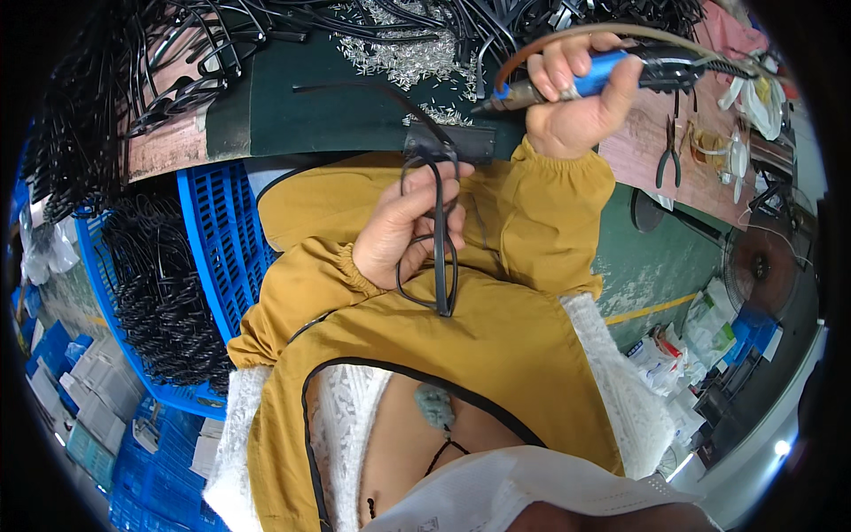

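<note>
My left hand [412, 222] is closed around a black eyeglass frame [441, 230], held over my lap at the table's near edge. One temple arm reaches away over the dark mat; the other points back toward me. My right hand [576, 97] grips a blue and black electric screwdriver [603, 73], its tip pointing left above the mat. Just below that tip, a small heap of tiny silvery screws [439, 115] lies beside a dark block [470, 144] at the mat's edge. A larger pile of the same small pieces [399, 53] spreads farther back.
Black temple arms and frames [186, 80] crowd the table's left and back. A blue basket [208, 239] full of black frames stands at my left. Pliers [669, 155] lie at the right, near a plastic bag [753, 102]. A fan [758, 266] stands beyond the table's right end.
</note>
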The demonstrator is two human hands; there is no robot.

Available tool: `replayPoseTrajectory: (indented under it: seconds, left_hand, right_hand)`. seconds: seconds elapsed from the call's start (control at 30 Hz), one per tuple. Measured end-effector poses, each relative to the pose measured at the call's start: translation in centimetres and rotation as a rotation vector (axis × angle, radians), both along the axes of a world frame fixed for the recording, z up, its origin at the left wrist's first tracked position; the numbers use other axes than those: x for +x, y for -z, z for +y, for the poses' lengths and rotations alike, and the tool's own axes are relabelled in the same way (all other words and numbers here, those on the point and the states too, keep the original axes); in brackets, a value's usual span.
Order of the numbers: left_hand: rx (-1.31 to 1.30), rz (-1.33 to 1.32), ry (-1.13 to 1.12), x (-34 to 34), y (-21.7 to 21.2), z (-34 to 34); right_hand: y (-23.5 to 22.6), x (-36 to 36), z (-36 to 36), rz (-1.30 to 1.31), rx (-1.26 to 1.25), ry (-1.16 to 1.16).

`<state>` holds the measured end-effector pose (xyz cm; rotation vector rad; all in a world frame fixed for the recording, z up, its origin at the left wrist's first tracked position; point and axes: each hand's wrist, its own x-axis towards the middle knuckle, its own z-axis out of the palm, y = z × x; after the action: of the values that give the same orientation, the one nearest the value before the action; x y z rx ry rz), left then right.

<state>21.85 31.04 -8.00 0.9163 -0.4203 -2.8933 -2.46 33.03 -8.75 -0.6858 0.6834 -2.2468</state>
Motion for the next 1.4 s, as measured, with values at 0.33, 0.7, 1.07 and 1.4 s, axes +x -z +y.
replayPoseTrajectory:
  seconds: [0.33, 0.7, 1.07, 1.4]
  left_hand:
    - [0.157, -0.038, 0.069, -1.0, 1.5, 0.8]
    - [0.155, -0.031, 0.041, -1.4, 1.3, 1.0]
    - [0.101, -0.161, 0.071, -1.4, 1.2, 0.8]
    - [-0.123, 0.180, -0.059, 1.3, -0.2, -4.6]
  right_hand:
    - [-1.7, 4.6, 3.4, 0.039, -0.026, -0.054]
    - [-2.2, 6.3, 3.4, 0.064, 0.100, -0.039]
    - [-1.9, 4.8, 2.1, 0.094, 0.090, -0.208]
    - [0.2, 1.0, -1.5, 0.118, 0.030, 0.136]
